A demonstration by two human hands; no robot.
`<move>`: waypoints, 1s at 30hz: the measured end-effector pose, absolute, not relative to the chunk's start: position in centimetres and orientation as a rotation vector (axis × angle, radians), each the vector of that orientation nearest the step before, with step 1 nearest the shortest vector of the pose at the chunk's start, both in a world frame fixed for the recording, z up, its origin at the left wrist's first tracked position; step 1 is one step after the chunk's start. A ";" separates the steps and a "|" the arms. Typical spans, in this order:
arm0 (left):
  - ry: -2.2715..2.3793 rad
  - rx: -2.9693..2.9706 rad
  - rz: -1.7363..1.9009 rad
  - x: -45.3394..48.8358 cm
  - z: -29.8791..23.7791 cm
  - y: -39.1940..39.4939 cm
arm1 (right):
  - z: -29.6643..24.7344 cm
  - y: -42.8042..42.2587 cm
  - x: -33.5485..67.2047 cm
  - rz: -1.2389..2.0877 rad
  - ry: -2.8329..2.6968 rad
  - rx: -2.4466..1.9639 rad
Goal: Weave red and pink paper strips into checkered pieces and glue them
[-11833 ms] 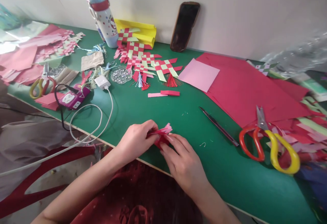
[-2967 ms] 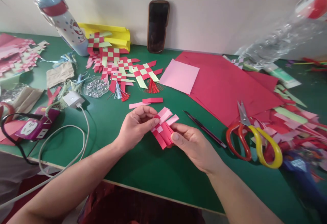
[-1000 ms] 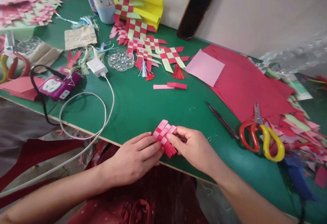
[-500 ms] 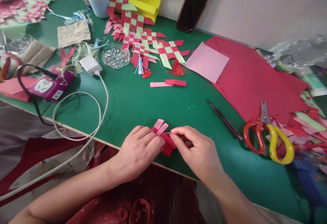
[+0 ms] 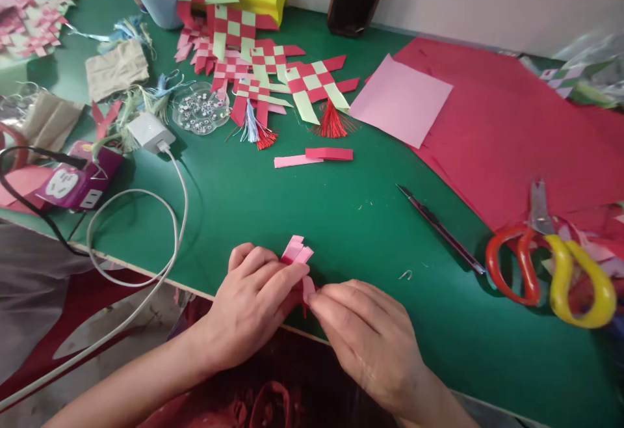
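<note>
Near the table's front edge, my left hand point(image 5: 258, 294) is closed on a small piece of folded pink and red paper strips point(image 5: 297, 252), pressing it against the tabletop. My right hand point(image 5: 365, 330) pinches the end of a pink strip point(image 5: 308, 287) that comes out from under my left fingers. Most of the folded piece is hidden by my left hand. Farther back lie two loose strips, a pink paper strip point(image 5: 292, 162) and a red paper strip point(image 5: 329, 154), overlapping end to end.
Right of my hands lie a craft knife point(image 5: 439, 229) and scissors point(image 5: 546, 246) with red and yellow handles. Behind are pink paper point(image 5: 402, 99), red sheets point(image 5: 497, 122), woven paper fish point(image 5: 314, 83) and a tray of googly eyes point(image 5: 201, 109). A white cable point(image 5: 182, 207) loops at left.
My right hand has moved down and toward me, pulling the pink strip, which now bends downward. My left hand has shifted slightly over the folded piece. The camera view has shifted too.
</note>
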State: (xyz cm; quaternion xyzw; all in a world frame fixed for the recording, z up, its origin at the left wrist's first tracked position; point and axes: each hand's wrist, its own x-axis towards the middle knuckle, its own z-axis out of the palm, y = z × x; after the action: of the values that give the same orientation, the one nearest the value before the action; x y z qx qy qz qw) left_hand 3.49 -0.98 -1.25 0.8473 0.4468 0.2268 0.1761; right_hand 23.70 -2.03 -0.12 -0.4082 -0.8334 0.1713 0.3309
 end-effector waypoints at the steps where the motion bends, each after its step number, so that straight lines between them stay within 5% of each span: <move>1: 1.265 2.397 0.646 3.5 -1.2 -1.0 | -0.1 -2.0 23.6 0.429 -2.176 -1.051; 30: 1.206 2.367 0.674 3.5 -1.1 -0.8 | 1.8 -2.3 23.0 0.720 -2.157 -1.284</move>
State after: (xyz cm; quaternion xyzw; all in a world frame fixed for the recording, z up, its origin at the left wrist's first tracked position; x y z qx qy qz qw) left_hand 3.46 -0.83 -1.09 0.8463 0.4313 0.2410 0.1991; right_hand 23.00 -2.28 1.78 -0.4746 -0.7970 0.2661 0.2622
